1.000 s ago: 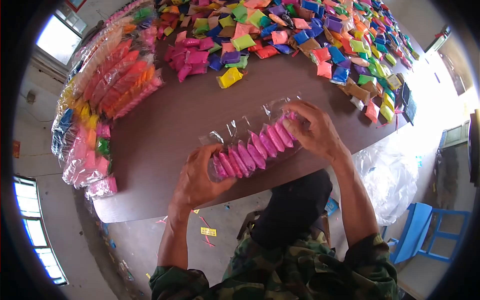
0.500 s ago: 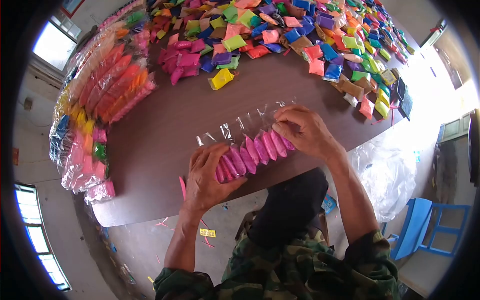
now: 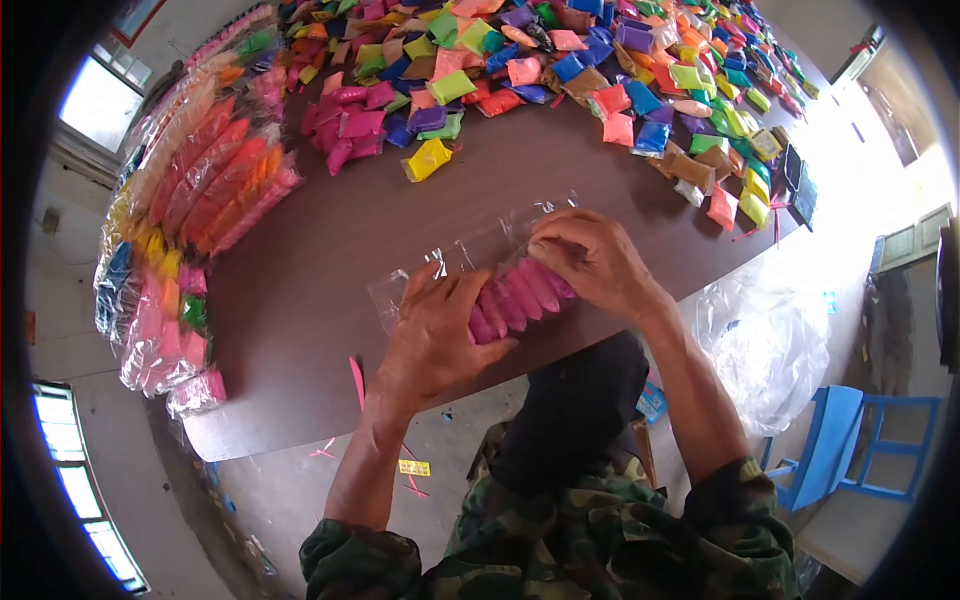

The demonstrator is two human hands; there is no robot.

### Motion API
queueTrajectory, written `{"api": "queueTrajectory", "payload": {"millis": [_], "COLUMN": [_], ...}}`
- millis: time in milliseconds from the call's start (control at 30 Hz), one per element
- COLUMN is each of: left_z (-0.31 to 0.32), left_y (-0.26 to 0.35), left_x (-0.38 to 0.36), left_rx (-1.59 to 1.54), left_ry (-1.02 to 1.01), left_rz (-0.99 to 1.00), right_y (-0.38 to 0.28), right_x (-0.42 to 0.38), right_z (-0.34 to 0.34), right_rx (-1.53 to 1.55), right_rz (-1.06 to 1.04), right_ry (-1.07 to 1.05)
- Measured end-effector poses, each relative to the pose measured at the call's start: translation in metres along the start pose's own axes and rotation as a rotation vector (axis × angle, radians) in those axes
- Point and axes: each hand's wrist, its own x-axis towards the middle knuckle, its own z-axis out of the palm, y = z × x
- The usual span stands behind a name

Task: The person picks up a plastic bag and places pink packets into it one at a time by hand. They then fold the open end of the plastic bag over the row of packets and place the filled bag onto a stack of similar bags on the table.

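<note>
A row of pink packets (image 3: 518,298) in clear film lies near the front edge of the brown table. My left hand (image 3: 432,325) is wrapped round the left end of the row, thumb at the near side and fingers over the top. At the right end, my right hand (image 3: 590,258) pinches the packets' clear upper film with thumb and fingers. Loose transparent film (image 3: 480,245) sticks up beyond the packets, between and behind both hands. Some packets at the left are hidden under my left hand.
Piles of small coloured packets (image 3: 560,70) cover the far side of the table (image 3: 310,330). Long bagged rows (image 3: 225,190) are stacked at the left. A yellow packet (image 3: 428,160) lies mid-table. Right of the table are clear plastic (image 3: 765,335) and a blue chair (image 3: 835,450).
My left hand has moved right along the row and covers more packets. My right hand has shifted slightly left. The visible part of the row is shorter.
</note>
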Motion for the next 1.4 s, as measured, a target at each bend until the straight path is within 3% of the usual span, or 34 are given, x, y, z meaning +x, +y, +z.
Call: {"api": "queueTrajectory", "payload": {"millis": [200, 300, 533, 600, 700, 833, 1100, 1400], "left_z": [-0.008, -0.004, -0.008, -0.012, -0.02, -0.03, -0.024, -0.011], "left_y": [0.013, 0.017, 0.02, 0.019, 0.007, -0.023, -0.013, -0.019], "left_x": [0.006, 0.008, 0.007, 0.003, -0.014, -0.052, -0.07, -0.066], "left_rx": [-0.051, -0.042, -0.016, -0.021, -0.051, -0.137, 0.016, -0.047], "left_ry": [0.039, 0.034, -0.057, 0.087, 0.228, 0.306, 0.176, 0.158], "left_rz": [0.03, 0.018, -0.06, 0.03, 0.004, -0.182, -0.196, -0.237], "right_y": [0.001, -0.007, -0.012, -0.02, -0.01, -0.016, -0.039, -0.049], "right_x": [-0.001, 0.0, -0.001, -0.004, -0.011, -0.014, -0.017, -0.018], "right_z": [0.004, -0.005, -0.012, -0.019, -0.025, -0.029, -0.009, 0.009], "right_rx": [0.008, -0.016, 0.045, 0.083, -0.105, -0.268, -0.525, -0.485], "right_rz": [-0.042, 0.137, 0.179, 0.276, 0.062, -0.004, -0.107, -0.199], "right_ry": [0.043, -0.094, -0.087, -0.081, 0.047, 0.03, -0.016, -0.13]}}
